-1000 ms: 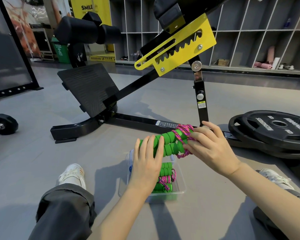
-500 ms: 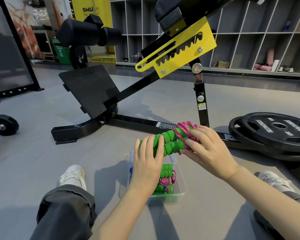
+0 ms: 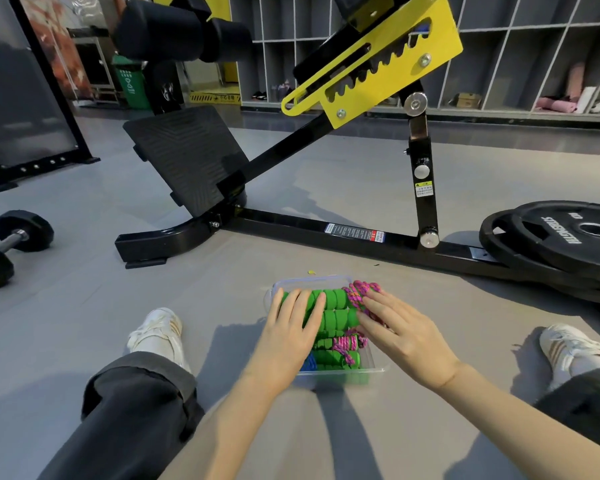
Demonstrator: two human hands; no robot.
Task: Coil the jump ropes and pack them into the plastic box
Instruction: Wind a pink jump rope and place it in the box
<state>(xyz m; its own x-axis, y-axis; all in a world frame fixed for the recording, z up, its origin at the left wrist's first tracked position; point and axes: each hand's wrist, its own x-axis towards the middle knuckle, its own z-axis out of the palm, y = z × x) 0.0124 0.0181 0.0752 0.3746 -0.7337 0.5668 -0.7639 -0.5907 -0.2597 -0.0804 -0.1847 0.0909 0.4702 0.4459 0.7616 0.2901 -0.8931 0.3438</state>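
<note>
A clear plastic box (image 3: 312, 280) sits on the grey floor between my legs. Across its top lies a coiled jump rope with green foam handles (image 3: 336, 308) and pink cord (image 3: 362, 292) wound at its right end. My left hand (image 3: 291, 332) rests flat on the handles' left part with the fingers straight. Spread over the pink cord at the right end are the fingers of my right hand (image 3: 404, 336). Beneath lies another coiled green and pink rope (image 3: 342, 351), with something blue (image 3: 309, 363) beside it.
A black and yellow bench frame (image 3: 326, 230) runs across the floor just beyond the box. Black weight plates (image 3: 568, 244) lie at the right and a dumbbell (image 3: 18, 233) at the left. My shoes (image 3: 156, 334) (image 3: 568, 344) flank the box.
Both hands have lowered the coiled rope from above the box down onto it. The fingers now lie flat on top of the bundle.
</note>
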